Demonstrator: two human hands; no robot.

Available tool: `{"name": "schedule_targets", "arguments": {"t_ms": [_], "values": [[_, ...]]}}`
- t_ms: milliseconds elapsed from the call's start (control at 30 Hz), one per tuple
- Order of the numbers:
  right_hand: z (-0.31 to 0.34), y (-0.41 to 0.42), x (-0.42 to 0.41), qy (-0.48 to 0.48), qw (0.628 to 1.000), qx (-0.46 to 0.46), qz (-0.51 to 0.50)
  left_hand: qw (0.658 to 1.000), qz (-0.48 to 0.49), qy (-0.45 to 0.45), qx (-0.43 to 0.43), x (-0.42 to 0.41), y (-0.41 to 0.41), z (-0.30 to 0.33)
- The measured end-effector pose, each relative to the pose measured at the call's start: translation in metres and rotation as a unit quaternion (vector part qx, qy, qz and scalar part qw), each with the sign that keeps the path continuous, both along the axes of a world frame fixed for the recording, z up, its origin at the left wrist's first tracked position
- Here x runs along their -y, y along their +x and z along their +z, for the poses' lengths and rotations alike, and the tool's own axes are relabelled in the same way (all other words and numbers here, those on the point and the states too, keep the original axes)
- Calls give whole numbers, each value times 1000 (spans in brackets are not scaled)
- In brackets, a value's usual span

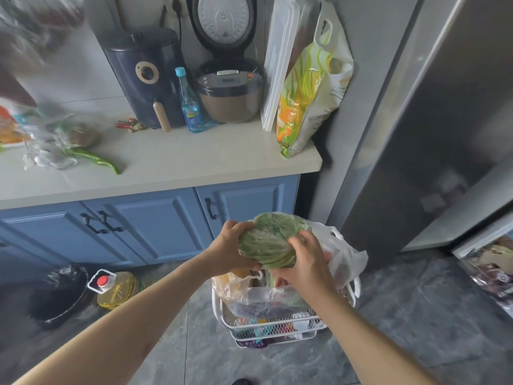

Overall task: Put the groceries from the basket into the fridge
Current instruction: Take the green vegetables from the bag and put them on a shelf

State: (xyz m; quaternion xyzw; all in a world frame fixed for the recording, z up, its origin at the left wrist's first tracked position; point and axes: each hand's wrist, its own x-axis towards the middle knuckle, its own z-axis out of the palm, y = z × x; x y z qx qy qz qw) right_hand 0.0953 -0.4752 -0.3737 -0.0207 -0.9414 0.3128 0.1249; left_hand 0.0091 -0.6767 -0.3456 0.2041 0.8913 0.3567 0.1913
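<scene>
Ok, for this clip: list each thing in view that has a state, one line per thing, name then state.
cabbage: lifted above the basket, gripped by both hands
left hand: grips the cabbage
right hand: grips the cabbage
basket: on the floor, holding bagged groceries
fridge: upper door closed
rice cooker: lid raised
cabinet doors: closed
oil bottle: capped, on the floor

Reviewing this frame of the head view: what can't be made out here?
- Basket contents: hidden under plastic bags and both hands, left hand and right hand, which grip the cabbage.
- Fridge interior: only a sliver at the right edge shows, cut off by the frame.
- Top-left corner: blurred, unidentifiable.
- Bottle label: too small to read.
- Bagged items on the counter: obscured by crumpled plastic.
</scene>
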Motion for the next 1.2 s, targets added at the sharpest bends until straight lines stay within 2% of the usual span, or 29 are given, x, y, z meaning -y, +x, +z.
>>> {"name": "schedule_targets", "arguments": {"t_ms": [300, 467, 600, 767, 933, 1200], "values": [[68, -18, -11, -15, 993, -110, -24, 985, -46, 73, -152, -12, -22, 75], [118, -14, -49, 0, 981, -180, -76, 962, -106, 103, -230, -56, -34, 133], [156, 5, -93, 35, 962, -238, -129, 941, -164, 138, -260, -112, -30, 174], [192, 52, -170, 59, 938, -278, -198, 916, -224, 192, -273, -207, -4, 209], [226, 115, -266, 100, 919, -292, -246, 887, -293, 264, -242, -320, 41, 234], [267, 185, -393, 118, 892, -327, -290, 851, -342, 336, -215, -472, 92, 263]]}}
